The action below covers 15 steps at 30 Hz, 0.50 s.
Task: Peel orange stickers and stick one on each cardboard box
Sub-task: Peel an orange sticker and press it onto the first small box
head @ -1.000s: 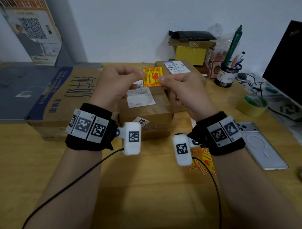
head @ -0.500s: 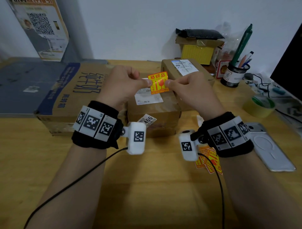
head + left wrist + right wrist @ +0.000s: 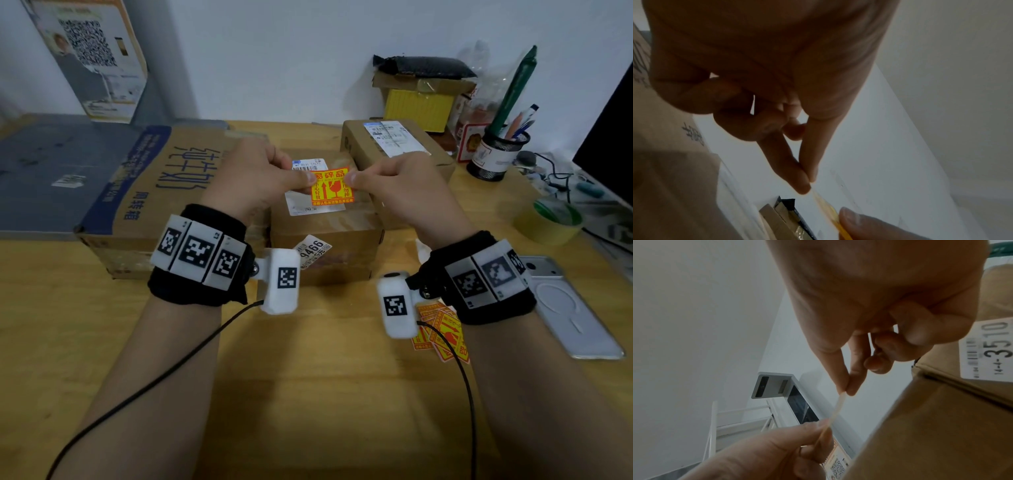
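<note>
An orange sticker (image 3: 331, 186) with red print hangs in the air above the small middle cardboard box (image 3: 325, 236). My left hand (image 3: 310, 178) pinches its upper left corner and my right hand (image 3: 352, 177) pinches its upper right corner. In the left wrist view thumb and forefinger (image 3: 803, 181) meet on the sticker's edge (image 3: 826, 206). The right wrist view shows the sticker edge-on (image 3: 836, 410) between both pinches. A large flat box (image 3: 154, 192) lies at the left and another box (image 3: 394, 144) at the back right. More orange stickers (image 3: 442, 332) lie under my right wrist.
A phone (image 3: 568, 308) lies at the right beside a tape roll (image 3: 548, 222). A pen cup (image 3: 498, 154), a yellow box (image 3: 418, 108) and a monitor (image 3: 613, 137) crowd the back right. A grey case (image 3: 51, 171) lies at the far left.
Both hands have lowered the orange sticker slightly toward the middle box while keeping their pinch on its top corners. The head view shifted a little.
</note>
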{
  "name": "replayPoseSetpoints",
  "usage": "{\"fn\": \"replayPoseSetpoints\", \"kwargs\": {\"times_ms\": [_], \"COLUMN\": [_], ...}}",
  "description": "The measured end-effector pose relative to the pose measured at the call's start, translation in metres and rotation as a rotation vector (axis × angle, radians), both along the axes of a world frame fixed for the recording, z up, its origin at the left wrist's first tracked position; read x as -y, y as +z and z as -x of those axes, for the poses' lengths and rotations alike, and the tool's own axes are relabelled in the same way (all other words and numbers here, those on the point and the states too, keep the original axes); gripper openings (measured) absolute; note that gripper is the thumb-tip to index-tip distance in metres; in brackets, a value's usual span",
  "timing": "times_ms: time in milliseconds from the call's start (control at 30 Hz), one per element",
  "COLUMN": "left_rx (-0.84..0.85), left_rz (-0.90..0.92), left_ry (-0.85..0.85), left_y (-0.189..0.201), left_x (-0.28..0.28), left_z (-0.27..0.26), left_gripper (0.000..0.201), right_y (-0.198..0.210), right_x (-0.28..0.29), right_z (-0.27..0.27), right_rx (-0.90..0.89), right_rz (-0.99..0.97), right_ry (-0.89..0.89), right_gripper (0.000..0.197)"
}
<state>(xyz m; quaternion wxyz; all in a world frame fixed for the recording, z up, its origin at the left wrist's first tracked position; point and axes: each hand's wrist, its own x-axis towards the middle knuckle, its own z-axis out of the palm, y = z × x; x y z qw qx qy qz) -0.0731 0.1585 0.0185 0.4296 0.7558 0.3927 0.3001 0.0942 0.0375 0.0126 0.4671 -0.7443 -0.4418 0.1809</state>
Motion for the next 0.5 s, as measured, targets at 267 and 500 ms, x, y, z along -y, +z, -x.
{"fn": "replayPoseSetpoints", "kwargs": {"times_ms": [267,500], "left_rx": [-0.169,-0.219], "left_rz": [-0.011,-0.016], "left_ry": [-0.007,-0.006], "left_y": [-0.0005,-0.0004], "left_x": [0.0089,0.0106], "left_z": [-0.0016,-0.0034], "left_gripper": [0.025,0.026], "right_y": [-0.0031,-0.0073], "right_x": [-0.0012,-0.0036], "right_z": [0.0043,0.0031], "right_rx": [0.07,0.09], "right_rz": [0.152,0.177], "right_ry": [0.023,0.011], "right_gripper": [0.02,0.021]}}
